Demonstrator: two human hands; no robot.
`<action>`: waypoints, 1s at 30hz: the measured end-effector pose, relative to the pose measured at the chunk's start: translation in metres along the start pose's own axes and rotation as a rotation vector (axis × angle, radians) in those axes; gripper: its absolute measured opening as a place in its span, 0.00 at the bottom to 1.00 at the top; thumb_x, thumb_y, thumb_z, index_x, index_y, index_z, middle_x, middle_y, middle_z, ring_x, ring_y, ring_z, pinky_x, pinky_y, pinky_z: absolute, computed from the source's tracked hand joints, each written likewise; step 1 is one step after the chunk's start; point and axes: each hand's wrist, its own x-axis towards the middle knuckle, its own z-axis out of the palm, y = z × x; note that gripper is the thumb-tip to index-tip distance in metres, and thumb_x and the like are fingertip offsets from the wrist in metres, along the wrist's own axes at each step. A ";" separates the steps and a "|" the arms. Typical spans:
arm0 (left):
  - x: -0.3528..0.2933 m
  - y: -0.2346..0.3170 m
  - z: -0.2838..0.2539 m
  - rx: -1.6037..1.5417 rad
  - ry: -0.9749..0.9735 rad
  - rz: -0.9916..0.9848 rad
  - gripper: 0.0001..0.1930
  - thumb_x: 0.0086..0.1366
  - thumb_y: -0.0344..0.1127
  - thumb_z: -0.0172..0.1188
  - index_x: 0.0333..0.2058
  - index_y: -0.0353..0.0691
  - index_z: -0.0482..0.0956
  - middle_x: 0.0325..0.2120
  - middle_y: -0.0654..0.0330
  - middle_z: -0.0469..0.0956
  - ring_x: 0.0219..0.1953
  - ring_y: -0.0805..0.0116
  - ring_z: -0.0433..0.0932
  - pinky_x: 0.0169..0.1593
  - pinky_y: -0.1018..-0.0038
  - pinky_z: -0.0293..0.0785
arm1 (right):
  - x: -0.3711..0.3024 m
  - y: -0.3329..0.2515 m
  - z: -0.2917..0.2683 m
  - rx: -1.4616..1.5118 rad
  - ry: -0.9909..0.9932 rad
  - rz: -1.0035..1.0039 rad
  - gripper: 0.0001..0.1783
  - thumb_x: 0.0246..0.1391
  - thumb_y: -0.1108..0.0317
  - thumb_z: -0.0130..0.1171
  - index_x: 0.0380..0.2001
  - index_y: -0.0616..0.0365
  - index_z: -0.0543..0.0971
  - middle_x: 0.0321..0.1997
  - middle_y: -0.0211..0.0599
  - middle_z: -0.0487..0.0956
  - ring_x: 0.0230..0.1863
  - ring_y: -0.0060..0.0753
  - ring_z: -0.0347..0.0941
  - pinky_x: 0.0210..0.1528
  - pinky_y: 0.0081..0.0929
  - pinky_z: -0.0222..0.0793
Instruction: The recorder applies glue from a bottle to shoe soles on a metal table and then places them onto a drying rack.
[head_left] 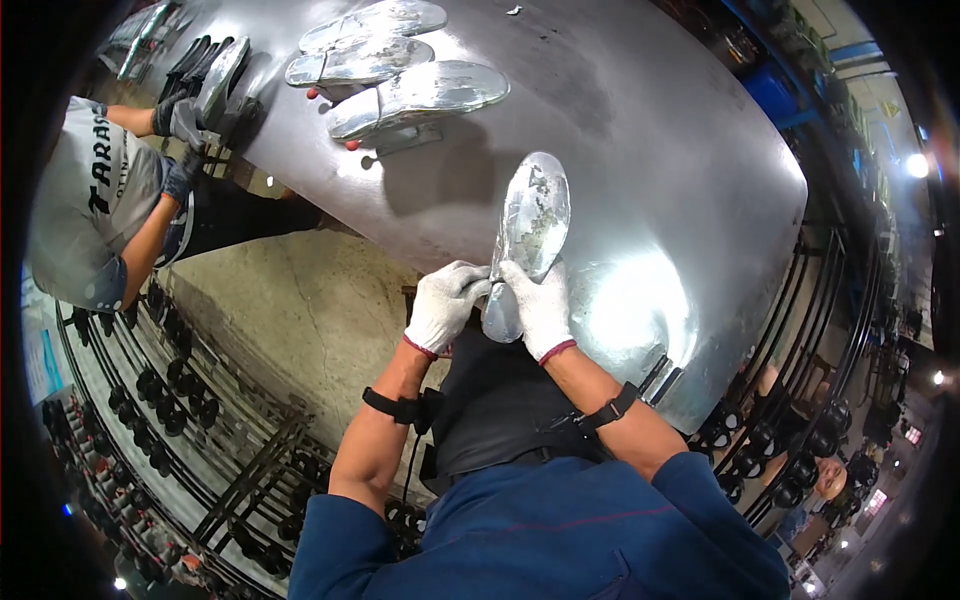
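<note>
A silvery metal shoe last is held at the table's near edge, flat sole side up and toe pointing away from me. Dull, worn patches mark its sole. My right hand, in a white knit glove, closes around its right side near the heel, with the thumb lying across the sole. From the left, my gloved left hand pinches the last's edge at the seam by the heel. The left fingertips are partly hidden there. Several similar metal lasts lie side by side on the table, farther left, some with a red knob.
A grey metal table spreads out in front of me. At the left, a co-worker in dark gloves handles another last. Racks with black parts stand at left and lower right. Metal bars lie by the table's right edge.
</note>
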 end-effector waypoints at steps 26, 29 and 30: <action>-0.053 -0.070 0.039 -0.174 0.032 -0.557 0.20 0.74 0.48 0.62 0.36 0.32 0.81 0.36 0.37 0.84 0.44 0.39 0.85 0.50 0.53 0.79 | 0.003 0.003 0.011 -0.246 0.073 -0.173 0.49 0.54 0.56 0.82 0.68 0.72 0.66 0.66 0.56 0.77 0.66 0.48 0.75 0.69 0.45 0.71; -0.046 -0.061 0.034 -0.339 0.238 -0.368 0.17 0.78 0.41 0.59 0.43 0.30 0.86 0.33 0.51 0.86 0.39 0.63 0.85 0.48 0.65 0.80 | -0.001 -0.001 0.011 -0.053 0.014 -0.078 0.41 0.61 0.63 0.78 0.67 0.72 0.67 0.64 0.53 0.78 0.63 0.43 0.76 0.66 0.40 0.72; -0.042 -0.052 0.031 -0.231 0.362 -0.086 0.17 0.79 0.42 0.58 0.45 0.31 0.87 0.34 0.51 0.87 0.39 0.63 0.86 0.48 0.66 0.81 | -0.002 -0.002 0.011 -0.043 -0.002 -0.097 0.41 0.61 0.63 0.78 0.67 0.72 0.67 0.63 0.53 0.79 0.62 0.42 0.76 0.65 0.39 0.73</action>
